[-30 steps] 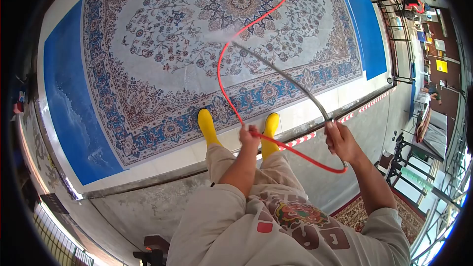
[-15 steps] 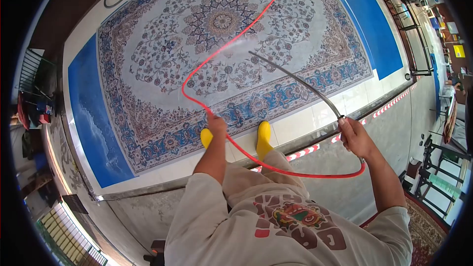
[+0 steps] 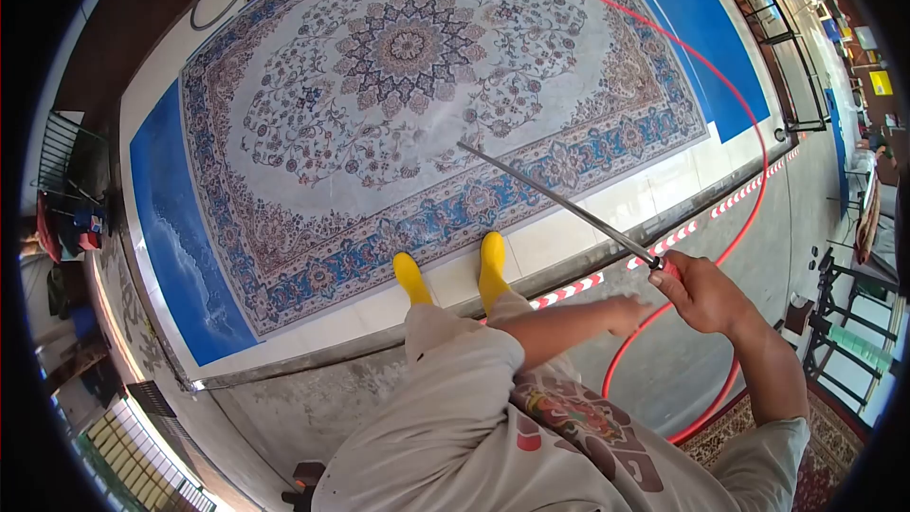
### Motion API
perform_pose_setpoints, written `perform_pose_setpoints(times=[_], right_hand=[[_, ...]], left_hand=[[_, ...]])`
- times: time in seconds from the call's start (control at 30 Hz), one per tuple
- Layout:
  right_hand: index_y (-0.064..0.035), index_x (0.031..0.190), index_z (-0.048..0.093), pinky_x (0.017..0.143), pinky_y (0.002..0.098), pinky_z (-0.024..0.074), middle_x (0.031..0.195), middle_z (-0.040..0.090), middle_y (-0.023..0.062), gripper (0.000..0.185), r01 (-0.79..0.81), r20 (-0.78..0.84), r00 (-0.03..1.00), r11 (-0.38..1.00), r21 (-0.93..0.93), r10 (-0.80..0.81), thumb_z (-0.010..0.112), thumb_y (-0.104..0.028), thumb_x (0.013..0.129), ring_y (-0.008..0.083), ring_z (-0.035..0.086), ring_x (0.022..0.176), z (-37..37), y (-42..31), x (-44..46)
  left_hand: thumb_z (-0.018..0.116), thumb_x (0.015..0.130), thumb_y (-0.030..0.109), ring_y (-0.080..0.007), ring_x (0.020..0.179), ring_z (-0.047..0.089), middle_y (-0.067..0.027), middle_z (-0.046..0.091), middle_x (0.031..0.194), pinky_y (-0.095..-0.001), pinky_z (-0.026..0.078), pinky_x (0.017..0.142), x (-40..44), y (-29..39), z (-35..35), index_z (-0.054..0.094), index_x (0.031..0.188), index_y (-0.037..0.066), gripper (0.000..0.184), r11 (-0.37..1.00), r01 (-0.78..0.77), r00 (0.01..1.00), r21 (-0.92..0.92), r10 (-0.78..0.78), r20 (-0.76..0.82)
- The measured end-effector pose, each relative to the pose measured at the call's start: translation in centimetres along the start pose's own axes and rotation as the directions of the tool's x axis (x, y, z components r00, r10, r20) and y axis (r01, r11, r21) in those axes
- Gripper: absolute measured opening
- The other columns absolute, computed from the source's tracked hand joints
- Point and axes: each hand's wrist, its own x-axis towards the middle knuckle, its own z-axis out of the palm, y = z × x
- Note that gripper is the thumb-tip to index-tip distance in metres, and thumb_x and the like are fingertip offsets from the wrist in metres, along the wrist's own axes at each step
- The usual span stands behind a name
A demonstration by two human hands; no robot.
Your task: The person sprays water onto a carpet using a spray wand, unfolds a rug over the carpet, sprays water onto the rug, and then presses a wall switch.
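My right hand [image 3: 703, 294] is closed around the red-and-black grip of a pressure washer wand [image 3: 569, 207]. The long metal wand points forward and left over the patterned carpet [image 3: 332, 161], and a faint mist hangs off its tip. Lower and to the left of that grip, my left hand [image 3: 624, 315] is smeared by motion, beside the red hose [image 3: 725, 251]. Whether its fingers touch the hose I cannot make out. The hose loops from the carpet's far edge round the right side and down near my body.
Yellow boots [image 3: 492, 265] stand on pale tiles at the carpet's near edge. Blue sheeting [image 3: 171, 256] shows beyond the carpet's sides. A red-and-white striped edge [image 3: 569, 290] borders the concrete floor. A black metal rack [image 3: 787, 47] is at right, a grey hose [image 3: 204, 14] at far left.
My left hand has swung from the carpet's edge to the right, near my right hand. The red hose has shifted off the carpet's middle to the right. The wand tip has moved left and nearer.
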Motion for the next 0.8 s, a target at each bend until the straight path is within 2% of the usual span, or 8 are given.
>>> perform_pose_setpoints(times=[0.03,0.1,0.17,0.23,0.33,0.4,0.53,0.8], right_hand=[[0.0031,0.086,0.054,0.061,0.044,0.0438,0.062,0.055,0.0225,0.042,-0.008,0.02,1.0,1.0,0.023,0.007,0.048,-0.038,0.092,0.041,0.056,0.064,1.5,1.3,-0.2],[0.0027,0.085,0.054,0.062,0.044,0.0437,0.068,0.057,0.0239,0.044,-0.111,0.097,0.99,0.985,0.13,0.099,0.048,-0.04,0.091,0.0414,0.057,0.07,4.9,3.7,-0.5],[0.0025,0.086,0.054,0.065,0.0444,0.044,0.073,0.058,0.0256,0.046,-0.169,0.139,0.98,0.969,0.181,0.145,0.048,-0.042,0.091,0.0421,0.058,0.075,9.7,5.8,-0.8],[0.0021,0.086,0.055,0.068,0.0451,0.0446,0.075,0.059,0.0261,0.046,-0.167,0.121,0.983,0.948,0.272,0.139,0.047,-0.043,0.091,0.0427,0.058,0.077,14.8,8.2,-0.9],[0.0016,0.087,0.056,0.071,0.0452,0.0452,0.077,0.06,0.0259,0.046,-0.214,0.156,0.971,0.945,0.248,0.179,0.046,-0.043,0.091,0.0431,0.058,0.079,18.6,8.3,-0.7],[0.0015,0.088,0.056,0.071,0.0454,0.0453,0.078,0.061,0.0259,0.046,-0.238,0.192,0.962,0.939,0.247,0.193,0.046,-0.043,0.091,0.0432,0.059,0.08,19.3,7.9,0.1],[0.0017,0.09,0.055,0.071,0.0458,0.0455,0.079,0.061,0.0258,0.046,-0.223,0.196,0.966,0.93,0.291,0.17,0.046,-0.043,0.091,0.0434,0.059,0.082,19.4,7.0,3.0],[0.001,0.094,0.05,0.069,0.0436,0.0451,0.078,0.059,0.0246,0.045,0.028,-0.005,1.0,0.904,0.428,-0.029,0.042,-0.043,0.093,0.0419,0.059,0.079,17.8,4.2,9.5]], left_hand=[[0.044,0.082,0.012,-0.0334,0.095,0.059,-0.0234,0.055,0.116,-0.0425,0.048,0.077,0.3,-4.2,1.1,0.035,0.138,0.017,0.057,0.95,0.216,0.974,-0.224,-0.196,0.112],[0.046,0.086,0.022,-0.0272,0.08,0.063,-0.0165,0.065,0.083,-0.0393,0.048,0.07,-4.1,-10.7,0.9,0.047,0.124,0.007,0.041,0.875,0.265,0.926,-0.405,-0.348,-0.146],[0.042,0.093,0.036,-0.0313,0.1,0.058,-0.017,0.057,0.116,-0.0475,0.047,0.081,-9.7,-11.7,-2.5,0.04,0.133,0.011,0.048,0.23,0.449,0.763,-0.864,-0.601,0.237],[0.036,0.095,0.043,-0.0385,0.113,0.05,-0.0223,0.05,0.124,-0.0522,0.046,0.085,-12.4,-11.6,-2.4,0.017,0.143,0.011,0.061,-0.212,0.24,0.742,-0.947,-0.589,0.32],[0.033,0.097,0.039,-0.0378,0.106,0.055,-0.022,0.052,0.12,-0.0509,0.05,0.082,-12.3,-11.3,0.4,0.026,0.136,0.007,0.051,-0.302,0.193,0.755,-0.934,-0.562,0.337],[0.031,0.098,0.031,-0.0349,0.095,0.061,-0.0192,0.058,0.11,-0.0471,0.054,0.076,-11.3,-10.9,2.3,0.036,0.122,0.005,0.035,-0.485,-0.028,0.763,-0.874,-0.576,0.295],[0.035,0.098,0.025,-0.0282,0.083,0.064,-0.0125,0.059,0.091,-0.043,0.056,0.069,-10.9,-13.3,2.2,0.04,0.107,0.007,0.021,-0.406,-0.191,0.693,-0.894,-0.701,0.17],[0.037,0.094,0.021,-0.0244,0.07,0.063,-0.0086,0.056,0.083,-0.0403,0.056,0.06,-13.8,-15.2,-9.1,0.035,0.113,0.016,0.019,-0.073,-0.358,0.491,-0.931,-0.863,-0.121]])
